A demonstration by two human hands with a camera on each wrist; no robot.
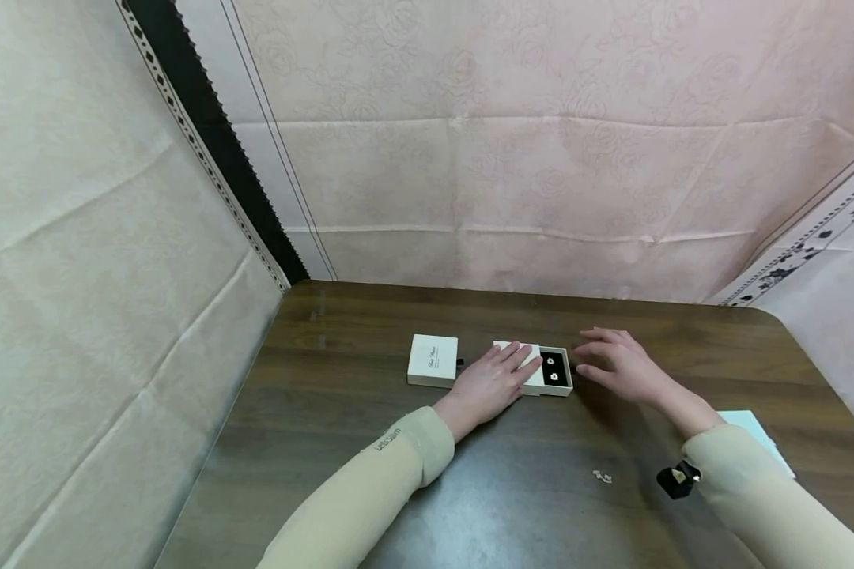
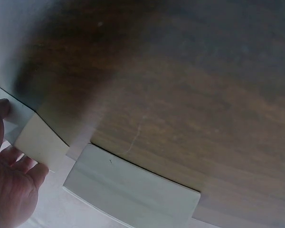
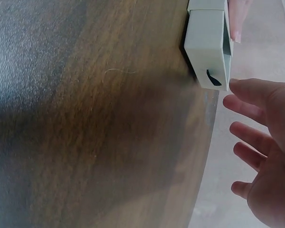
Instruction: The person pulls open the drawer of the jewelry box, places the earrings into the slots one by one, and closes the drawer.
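My left hand (image 1: pixel 485 387) lies across the white sleeve of a small drawer-style jewelry box (image 1: pixel 534 382). In the left wrist view the thumb is at one face of this box while the other fingers reach over it. Its drawer (image 3: pixel 204 47) sticks out to the right. A black insert (image 1: pixel 556 368) inside carries two small, shiny earring-like pieces (image 1: pixel 553 377). Just beyond the drawer's end, my right hand (image 1: pixel 617 367) hovers with loosely bent fingers and nothing in them. A black ribbon tab (image 3: pixel 213 78) shows on that end, close to the thumb.
Left of the left hand stands another white box (image 1: pixel 432 357), closed, with dark script on its lid. Small silvery pieces (image 1: pixel 602 476) lie on the brown wooden table (image 1: pixel 341 442) nearer the front. A pale blue sheet (image 1: pixel 754 431) is partly hidden by the right sleeve.
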